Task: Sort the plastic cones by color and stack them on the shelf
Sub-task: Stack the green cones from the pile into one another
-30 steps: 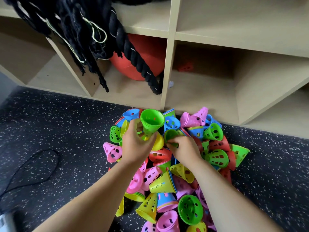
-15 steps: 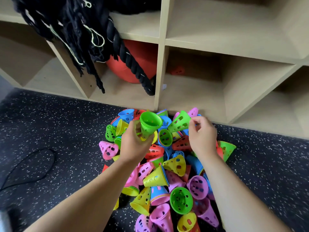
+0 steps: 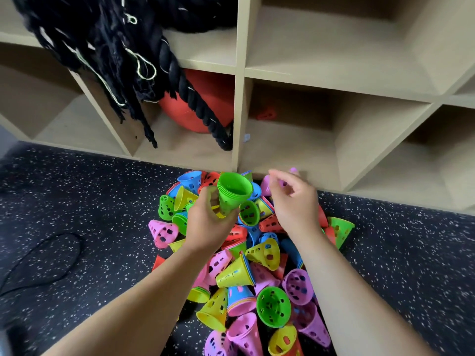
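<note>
A pile of perforated plastic cones in pink, yellow, green, blue and red lies on the dark speckled floor in front of a wooden shelf. My left hand grips a nested stack of green cones, mouth up, above the far side of the pile. Just right of that stack hovers my right hand; its fingers are loosely curled and hold nothing. A single red cone lies deep in the lower middle shelf compartment.
A red ball fills the compartment left of the divider, with thick black rope hanging over it from the shelf above. A black cable loops on the floor at left. The compartments to the right hold nothing visible.
My right hand picked a green cone from the pile and carried it to the stack in my left hand; that hand is now empty, beside the stack.
</note>
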